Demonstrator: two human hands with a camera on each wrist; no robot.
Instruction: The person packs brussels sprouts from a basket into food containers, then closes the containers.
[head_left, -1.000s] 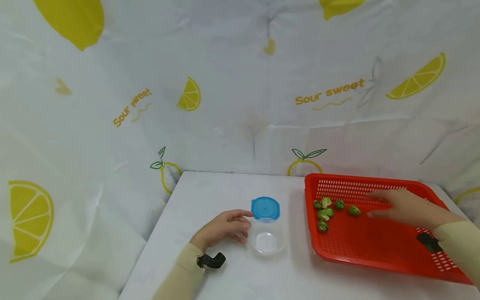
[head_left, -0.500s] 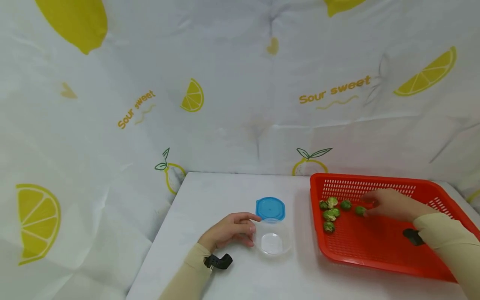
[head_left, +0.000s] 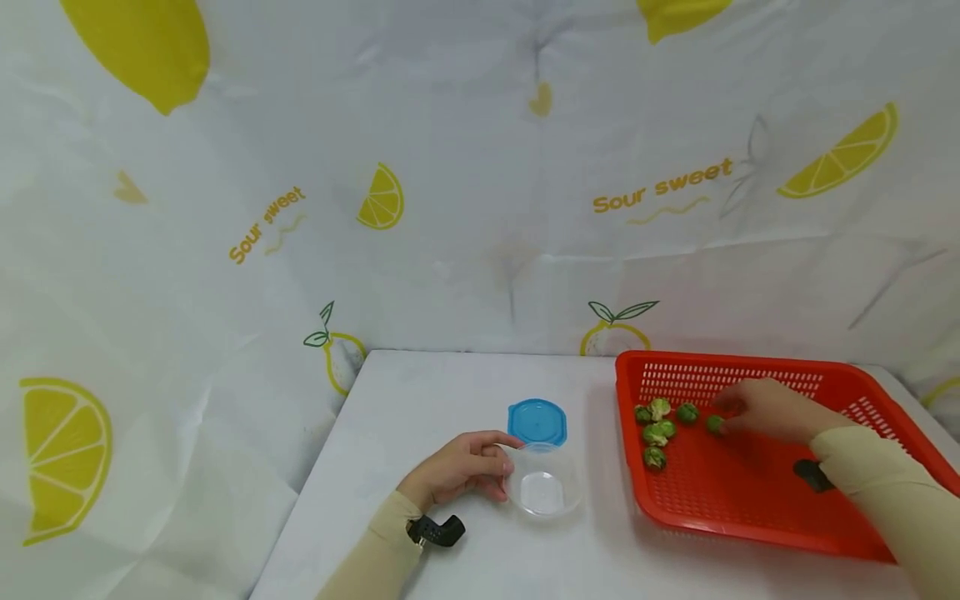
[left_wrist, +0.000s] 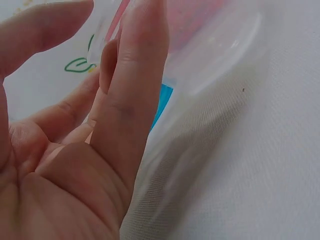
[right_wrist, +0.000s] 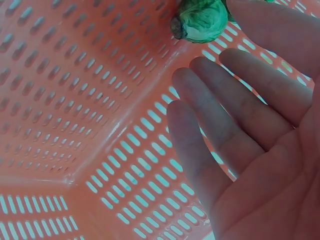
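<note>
In the head view my left hand [head_left: 465,471] holds the left side of a clear plastic container [head_left: 551,496], index finger along its far rim and thumb at the near side. The left wrist view shows the hand close up [left_wrist: 100,115], with the container's clear wall [left_wrist: 215,55] behind the fingers. Inside a red basket my right hand [head_left: 772,408] is at a green Brussels sprout [head_left: 715,425], thumb beside it. In the right wrist view a Brussels sprout [right_wrist: 202,20] sits near the thumb tip, while the other fingers [right_wrist: 220,120] extend loosely, apart from it.
Several more Brussels sprouts [head_left: 655,457] lie along the left side of the red slotted basket [head_left: 750,529]. A blue lid [head_left: 537,422] lies on the white table [head_left: 442,383], behind the container. A lemon-patterned sheet [head_left: 450,275] hangs behind.
My right hand has moved left and down to the Brussels sprout, its fingers coming closer to it. My left hand has closed in on the container's side.
</note>
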